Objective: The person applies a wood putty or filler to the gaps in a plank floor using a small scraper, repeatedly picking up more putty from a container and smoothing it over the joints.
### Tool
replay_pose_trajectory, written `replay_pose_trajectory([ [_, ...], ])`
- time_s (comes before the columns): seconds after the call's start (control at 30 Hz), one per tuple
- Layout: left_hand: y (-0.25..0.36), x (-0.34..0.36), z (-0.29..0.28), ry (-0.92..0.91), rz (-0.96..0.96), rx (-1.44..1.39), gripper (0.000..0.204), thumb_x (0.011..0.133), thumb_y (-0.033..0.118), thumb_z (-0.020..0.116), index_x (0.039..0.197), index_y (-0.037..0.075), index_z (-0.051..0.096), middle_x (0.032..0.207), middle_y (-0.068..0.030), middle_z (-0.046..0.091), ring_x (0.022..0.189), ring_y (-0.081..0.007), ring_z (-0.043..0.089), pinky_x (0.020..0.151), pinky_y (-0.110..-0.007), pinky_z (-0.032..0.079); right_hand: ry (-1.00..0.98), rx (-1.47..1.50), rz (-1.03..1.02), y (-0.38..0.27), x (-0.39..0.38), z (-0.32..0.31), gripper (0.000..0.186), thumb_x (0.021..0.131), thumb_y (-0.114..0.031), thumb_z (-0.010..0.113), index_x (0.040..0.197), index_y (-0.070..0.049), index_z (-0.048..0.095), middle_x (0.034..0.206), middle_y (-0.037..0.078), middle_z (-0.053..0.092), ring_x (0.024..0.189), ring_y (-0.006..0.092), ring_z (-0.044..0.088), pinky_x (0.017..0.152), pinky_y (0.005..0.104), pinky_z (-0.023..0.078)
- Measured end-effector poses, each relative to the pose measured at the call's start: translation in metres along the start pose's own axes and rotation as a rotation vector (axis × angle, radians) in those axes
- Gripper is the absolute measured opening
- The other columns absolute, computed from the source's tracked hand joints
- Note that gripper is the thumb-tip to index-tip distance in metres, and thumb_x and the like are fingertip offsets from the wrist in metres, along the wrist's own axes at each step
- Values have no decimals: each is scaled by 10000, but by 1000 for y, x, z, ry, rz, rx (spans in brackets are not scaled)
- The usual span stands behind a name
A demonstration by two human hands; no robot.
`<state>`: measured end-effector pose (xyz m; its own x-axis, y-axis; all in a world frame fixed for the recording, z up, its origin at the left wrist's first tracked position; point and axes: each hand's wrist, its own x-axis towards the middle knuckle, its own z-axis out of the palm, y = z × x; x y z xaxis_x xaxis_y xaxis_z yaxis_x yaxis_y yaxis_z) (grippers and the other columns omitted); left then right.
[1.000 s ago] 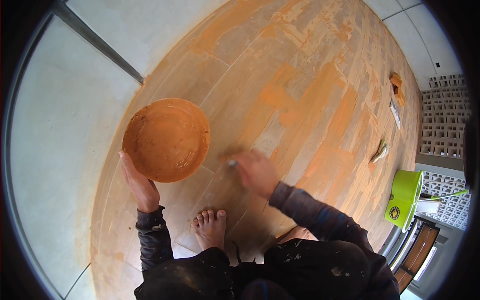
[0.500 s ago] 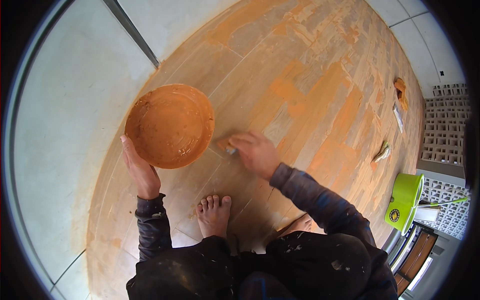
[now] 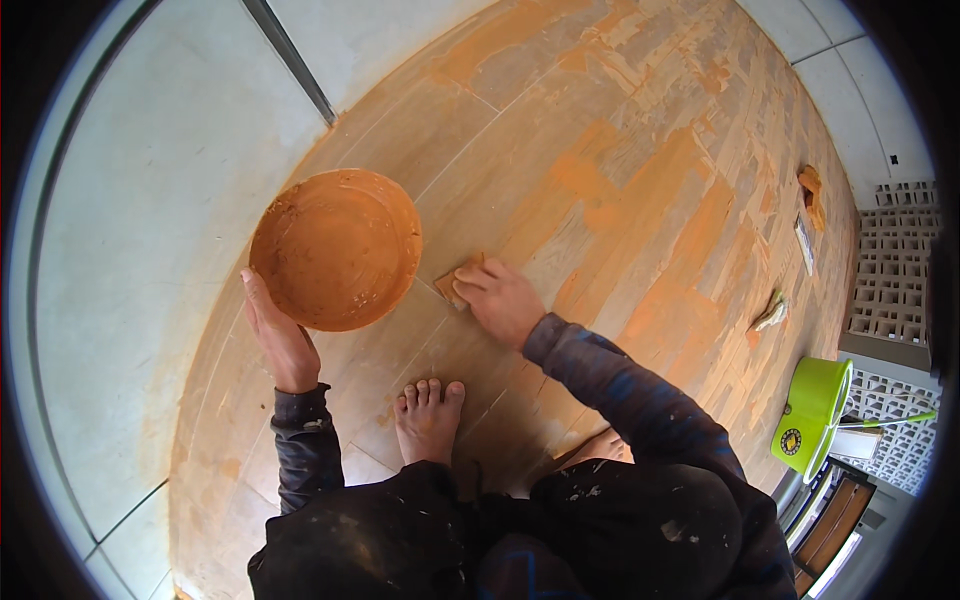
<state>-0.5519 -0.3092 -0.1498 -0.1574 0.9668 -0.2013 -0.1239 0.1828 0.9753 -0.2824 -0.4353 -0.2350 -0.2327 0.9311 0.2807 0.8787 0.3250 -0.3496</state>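
My left hand (image 3: pixel 284 340) supports a round basin (image 3: pixel 335 250) at its near left rim, the thumb up along the outside and the other fingers hidden beneath. Orange paste coats the basin's inside. My right hand (image 3: pixel 503 304) grips a small flat spreader (image 3: pixel 449 290), smeared orange, with its edge down at a tile joint. Under it lies the wood-look tile floor (image 3: pixel 480 380), where orange paste (image 3: pixel 655 250) is spread in patches and streaks, mostly ahead and to the right.
Pale wall panels (image 3: pixel 150 260) rise along the left. At the right stand a green bucket (image 3: pixel 805 415) and perforated blocks (image 3: pixel 900 270). A crumpled cloth (image 3: pixel 771 312), a flat pale tool (image 3: pixel 804 244) and an orange-stained item (image 3: pixel 811 197) lie farther off. My bare foot (image 3: pixel 429 420) is close below.
My right hand has shifted slightly left and the spreader, blurred before, shows clearly against the floor. The basin stays in my left hand, nearly unmoved; the view has turned slightly.
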Motion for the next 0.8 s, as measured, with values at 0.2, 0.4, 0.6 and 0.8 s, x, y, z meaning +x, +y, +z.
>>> replay_pose_trajectory([
  [0.2, 9, 0, -1, -61, 18, 3, 692, 1118, 501, 362, 1531, -54, 383, 1563, -157, 440, 1421, -244, 452, 1173, -372, 372, -401, 66, -9, -13, -20, -14, 392, 781, -128, 700, 1172, -96, 711, 1199, 26, 700, 1089, 232, 612, 919, 379, 506],
  [0.4, 3, 0, 2, 55, 22, 43, 705, 1118, 503, 354, 1545, -59, 359, 1583, -165, 417, 1443, -253, 430, 1190, -376, 356, 0, -54, 19, 50, -10, -1, 318, 817, -154, 664, 1126, -101, 713, 1217, 15, 693, 1074, 243, 616, 952, 364, 516],
  [0.6, 6, 2, -2, -98, -37, -22, 734, 1114, 510, 362, 1574, -61, 309, 1633, -166, 343, 1492, -251, 366, 1215, -374, 324, -236, 32, 64, 52, -5, -30, 383, 763, -79, 732, 1146, -85, 726, 1275, 25, 701, 1104, 254, 639, 949, 383, 544],
  [0.8, -3, 2, -2, 11, -26, 69, 744, 1103, 552, 349, 1573, -24, 323, 1591, -133, 396, 1461, -238, 408, 1192, -376, 358, -45, -57, 65, 53, -27, -15, 271, 841, -95, 665, 1104, -104, 729, 1173, 23, 735, 1096, 233, 636, 926, 361, 531],
])
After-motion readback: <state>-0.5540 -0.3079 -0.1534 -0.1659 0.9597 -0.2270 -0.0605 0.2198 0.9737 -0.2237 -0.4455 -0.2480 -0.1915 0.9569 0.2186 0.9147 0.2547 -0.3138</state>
